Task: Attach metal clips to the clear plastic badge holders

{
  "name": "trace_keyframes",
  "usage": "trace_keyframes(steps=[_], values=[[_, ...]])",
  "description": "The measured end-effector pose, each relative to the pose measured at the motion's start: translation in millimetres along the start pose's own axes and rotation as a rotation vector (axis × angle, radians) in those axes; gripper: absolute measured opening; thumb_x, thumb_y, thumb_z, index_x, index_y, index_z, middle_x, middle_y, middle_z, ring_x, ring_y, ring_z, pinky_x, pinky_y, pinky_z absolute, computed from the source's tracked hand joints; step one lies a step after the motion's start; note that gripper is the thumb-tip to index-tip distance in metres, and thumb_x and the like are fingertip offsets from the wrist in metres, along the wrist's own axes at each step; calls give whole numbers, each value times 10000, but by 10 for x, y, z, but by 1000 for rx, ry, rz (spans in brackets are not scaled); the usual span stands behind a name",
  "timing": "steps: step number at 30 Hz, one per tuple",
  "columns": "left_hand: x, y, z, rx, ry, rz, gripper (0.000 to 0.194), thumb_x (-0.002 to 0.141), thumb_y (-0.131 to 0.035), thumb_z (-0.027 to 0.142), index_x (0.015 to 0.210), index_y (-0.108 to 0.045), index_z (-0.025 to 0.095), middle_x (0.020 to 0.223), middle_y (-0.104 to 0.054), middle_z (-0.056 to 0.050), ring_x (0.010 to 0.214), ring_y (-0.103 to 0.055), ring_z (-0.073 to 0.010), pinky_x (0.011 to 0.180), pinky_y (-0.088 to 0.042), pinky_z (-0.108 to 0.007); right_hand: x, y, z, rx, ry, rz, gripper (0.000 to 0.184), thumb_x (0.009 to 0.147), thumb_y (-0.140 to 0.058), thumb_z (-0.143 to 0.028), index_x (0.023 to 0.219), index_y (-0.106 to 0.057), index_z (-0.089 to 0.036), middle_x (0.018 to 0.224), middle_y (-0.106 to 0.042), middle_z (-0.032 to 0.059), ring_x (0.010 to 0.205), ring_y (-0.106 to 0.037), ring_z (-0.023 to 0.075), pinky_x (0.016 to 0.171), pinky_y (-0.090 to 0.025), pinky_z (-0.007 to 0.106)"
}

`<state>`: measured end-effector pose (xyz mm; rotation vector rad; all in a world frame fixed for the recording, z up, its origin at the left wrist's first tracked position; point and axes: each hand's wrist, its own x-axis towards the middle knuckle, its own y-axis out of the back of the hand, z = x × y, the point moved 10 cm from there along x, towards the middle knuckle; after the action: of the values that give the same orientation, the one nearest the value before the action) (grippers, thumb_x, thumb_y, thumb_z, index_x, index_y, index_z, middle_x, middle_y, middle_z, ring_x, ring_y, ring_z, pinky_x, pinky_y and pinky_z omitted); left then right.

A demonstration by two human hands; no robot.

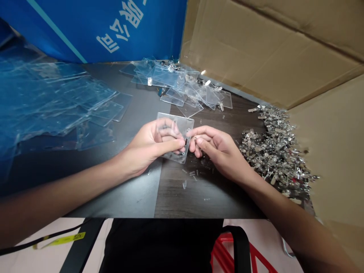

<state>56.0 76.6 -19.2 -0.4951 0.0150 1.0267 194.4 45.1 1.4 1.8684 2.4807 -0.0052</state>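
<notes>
Holder [183, 123] of clear plastic, head view, centre of frame: flat, roughly square, tilted, raised above the table [176, 201]. See-through; fingers show behind it. Faint pale glare on the face, thin bright line along the top edge. Right-hand border carries a dark oblong slot [186, 141] between two small ring-like holes, one above, one below.

Left hand [152, 142], left of centre: grip closed on the holder, thumb on the near face by the slot, fingers behind.

Right hand [217, 144], right of centre: thumb and fingers curled together, index fingertip at or very near the holder's right border. Small glint between thumb and fingers; cannot tell whether this grip has anything in it.

Below the hands, lower centre: tiny clear slivers [192, 173] scattered on dark wood-grain. Table grey on the left half.

Right side of frame: dense heap of shiny metal clips [280, 148]. Upper centre: loose pile of clear holders [184, 83], overlapping at odd angles, metal pieces glinting among them. Left: broad spread of clear sheets [62, 98], bluish. Upper left, blue panel [85, 26] with white characters; upper right, brown cardboard [256, 49].
</notes>
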Motion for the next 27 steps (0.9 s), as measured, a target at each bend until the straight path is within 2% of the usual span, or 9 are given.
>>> trace_keyframes(steps=[5, 10, 13, 16, 19, 23, 27], values=[[-11, 28, 12, 30, -5, 46, 409, 740, -993, 165, 919, -625, 166, 757, -774, -4, 667, -749, -128, 617, -576, -206, -18, 123, -13, -35, 40, 129, 195, 1010, -807, -353, 1061, -733, -180, 910, -825, 59, 717, -720, 141, 704, -616, 297], [-9, 143, -21, 155, -10, 131, 419, 695, -1032, 219, 956, -712, 146, 786, -814, -39, 741, -783, -151, 713, -612, -224, -100, 224, -176, -171, 185, 283, 74, 996, -799, -263, 996, -784, -190, 963, -773, 43, 697, -739, 127, 662, -626, 284], [-12, 139, -23, 255, -9, 130, 374, 713, -1014, 231, 968, -756, 141, 822, -843, -67, 791, -811, -183, 760, -634, -258, -182, 213, -326, -312, 302, 351, 51, 1012, -761, -196, 1004, -812, -204, 1004, -767, 45, 702, -734, 129, 661, -618, 303], [-18, 65, -3, 312, -20, 86, 295, 743, -969, 213, 952, -775, 136, 841, -849, -71, 808, -819, -196, 790, -651, -285, -241, 121, -447, -515, 413, 352, 127, 1000, -749, -125, 1012, -835, -217, 975, -794, 45, 748, -730, 153, 720, -616, 334], [-27, 20, 43, 342, -62, 68, 230, 768, -922, 189, 945, -786, 135, 860, -849, -60, 808, -813, -182, 820, -662, -292, -269, 81, -493, -626, 466, 362, 162, 999, -737, -99, 1027, -844, -217, 952, -806, 49, 790, -725, 171, 747, -610, 342], [-20, 31, 36, 333, -83, 64, 229, 781, -907, 184, 968, -786, 132, 864, -856, -69, 823, -824, -190, 821, -663, -293, -253, 40, -494, -668, 473, 321, 181, 1000, -719, -90, 1020, -847, -217, 918, -785, 45, 786, -700, 171, 725, -585, 330], [-6, 61, -42, 303, -50, 56, 250, 797, -915, 202, 1000, -785, 133, 848, -858, -77, 818, -831, -201, 804, -658, -298, -203, 36, -416, -630, 411, 266, 185, 987, -722, -94, 1003, -851, -226, 890, -773, 29, 763, -682, 163, 725, -570, 322]])
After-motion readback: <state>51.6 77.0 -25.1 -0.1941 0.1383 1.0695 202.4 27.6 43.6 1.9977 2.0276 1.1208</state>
